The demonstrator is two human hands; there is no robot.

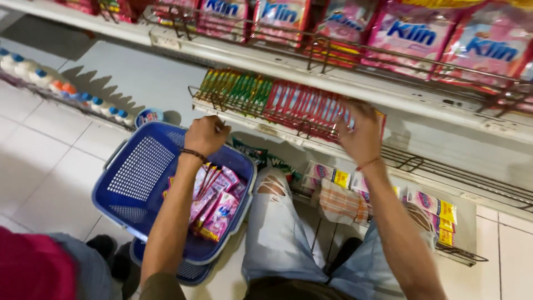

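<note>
My left hand (206, 135) is closed in a loose fist above the far rim of a blue plastic basket (139, 172); whether it holds anything I cannot tell. The basket holds several pink sachets (214, 208). My right hand (361, 133) reaches to a shelf row of upright red sachets (308, 105) and its fingers rest on the right end of that row. Green sachets (236, 86) stand in the same row further left. My knees in torn light jeans (275, 222) are below.
Large pink pouches (411, 33) fill the top shelf behind a wire rail. Packets (433, 205) lie on the lower wire shelf. White bottles with coloured caps (61, 86) line the floor at left. A person in red (33, 269) crouches at bottom left.
</note>
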